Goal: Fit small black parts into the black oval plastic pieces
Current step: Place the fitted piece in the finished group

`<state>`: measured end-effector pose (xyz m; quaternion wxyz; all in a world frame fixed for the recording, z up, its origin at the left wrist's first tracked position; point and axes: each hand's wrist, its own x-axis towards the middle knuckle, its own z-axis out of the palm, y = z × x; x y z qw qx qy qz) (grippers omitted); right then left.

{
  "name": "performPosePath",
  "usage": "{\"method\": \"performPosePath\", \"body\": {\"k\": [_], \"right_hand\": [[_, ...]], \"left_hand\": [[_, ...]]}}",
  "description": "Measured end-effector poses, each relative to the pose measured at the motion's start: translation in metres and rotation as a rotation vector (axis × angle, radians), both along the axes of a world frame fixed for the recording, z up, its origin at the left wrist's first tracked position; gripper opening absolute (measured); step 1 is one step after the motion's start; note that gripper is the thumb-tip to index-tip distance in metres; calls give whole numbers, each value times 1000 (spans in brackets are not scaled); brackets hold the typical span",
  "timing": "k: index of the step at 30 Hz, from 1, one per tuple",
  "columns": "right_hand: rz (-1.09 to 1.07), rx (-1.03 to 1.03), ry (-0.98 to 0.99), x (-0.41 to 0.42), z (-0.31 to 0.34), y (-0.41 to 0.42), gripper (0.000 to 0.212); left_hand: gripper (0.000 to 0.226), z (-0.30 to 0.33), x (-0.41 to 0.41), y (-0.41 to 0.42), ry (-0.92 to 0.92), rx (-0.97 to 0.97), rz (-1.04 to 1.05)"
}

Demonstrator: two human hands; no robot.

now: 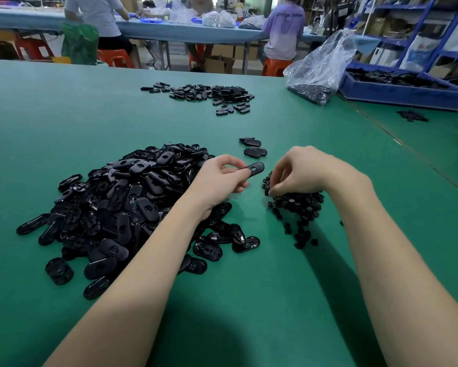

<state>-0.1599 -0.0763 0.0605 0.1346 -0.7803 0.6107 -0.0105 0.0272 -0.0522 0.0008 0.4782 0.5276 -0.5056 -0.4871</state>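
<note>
Left hand (220, 178) pinches oval piece (254, 168); right fingertips (271, 193) pinch into small parts (296, 205).

One head-worn camera looks forward and down, close over a green table (63, 123). It faces benches (182, 30) beyond.

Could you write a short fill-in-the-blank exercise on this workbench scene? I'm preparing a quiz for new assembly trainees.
1. The left hand holds one black oval piece above the ____ table.
2. The right hand reaches its fingers into the pile of small black ____.
3. The big pile of oval pieces lies on the person's ____ side.
4. Behind the clear plastic bag, at the far right, stands a ____ crate.

Missing words: green; parts; left; blue
</note>
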Motion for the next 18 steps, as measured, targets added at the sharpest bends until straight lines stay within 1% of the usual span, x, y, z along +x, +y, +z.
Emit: {"method": "performPosePath", "body": {"k": [2, 4, 9, 13, 16, 18], "right_hand": [[-18, 55, 61, 2, -3, 1, 18], [-28, 85, 68, 3, -7, 1, 20], [-36, 63, 52, 6, -15, -2, 17], [-3, 16, 78, 8, -18, -3, 12], [32, -42, 40, 11, -19, -2, 6], [42, -56, -48, 10, -16, -1, 5]], "left_hand": [[5, -1, 0, -1, -2, 3, 3], [5, -2, 1, -1, -10, 4, 3], [12, -4, 1, -3, -1, -3, 24], [17, -4, 2, -3, 15, 0, 33], [19, -3, 2, -2, 34, -4, 43], [19, -2, 3, -1, 43, -5, 61]]}}
